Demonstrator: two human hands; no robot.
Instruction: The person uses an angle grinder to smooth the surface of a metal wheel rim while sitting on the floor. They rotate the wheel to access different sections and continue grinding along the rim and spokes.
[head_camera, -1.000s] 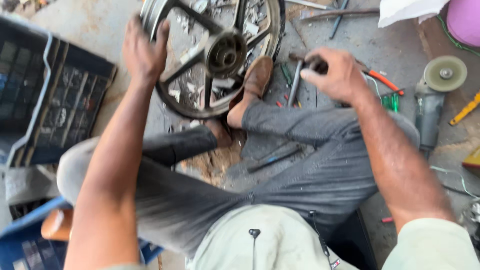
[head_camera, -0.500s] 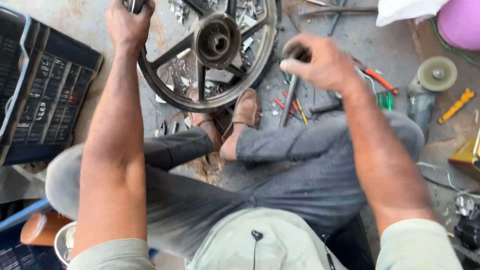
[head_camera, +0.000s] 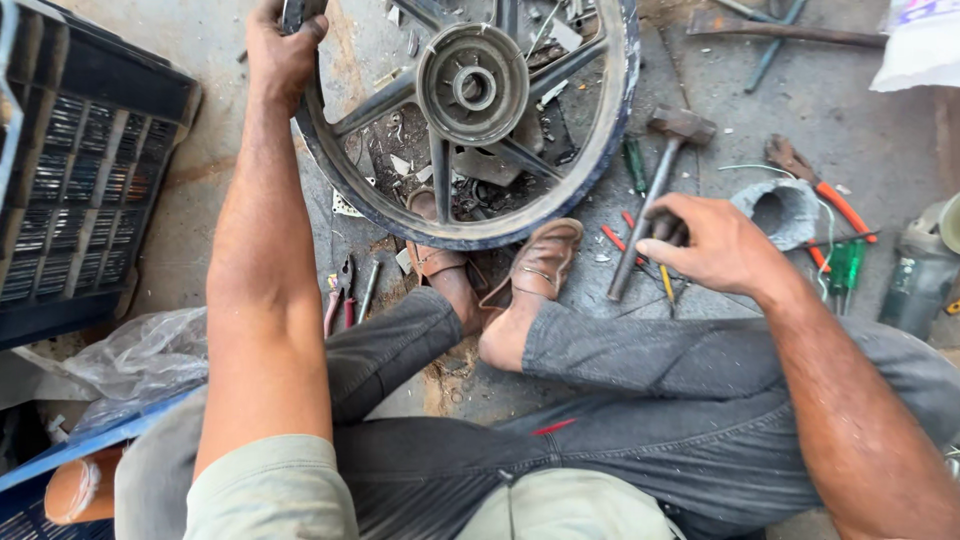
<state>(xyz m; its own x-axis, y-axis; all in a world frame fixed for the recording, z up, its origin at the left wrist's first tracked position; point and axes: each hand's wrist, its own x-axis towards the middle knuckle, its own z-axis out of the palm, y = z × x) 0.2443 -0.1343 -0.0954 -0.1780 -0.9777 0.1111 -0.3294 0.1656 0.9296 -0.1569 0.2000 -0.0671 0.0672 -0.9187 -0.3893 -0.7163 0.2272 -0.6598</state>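
The left hand (head_camera: 283, 50) has a closed grip on the rim of the alloy wheel (head_camera: 470, 120), which lies on the floor before the feet. The right hand (head_camera: 715, 245) closes around the hammer (head_camera: 655, 185) handle. The wheel looks heavy and stiff, so the rim or a spoke seems the best hold.

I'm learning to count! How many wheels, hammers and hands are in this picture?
wheel: 1
hammer: 1
hands: 2 (left hand on the wheel, right hand on the hammer)
Total: 4
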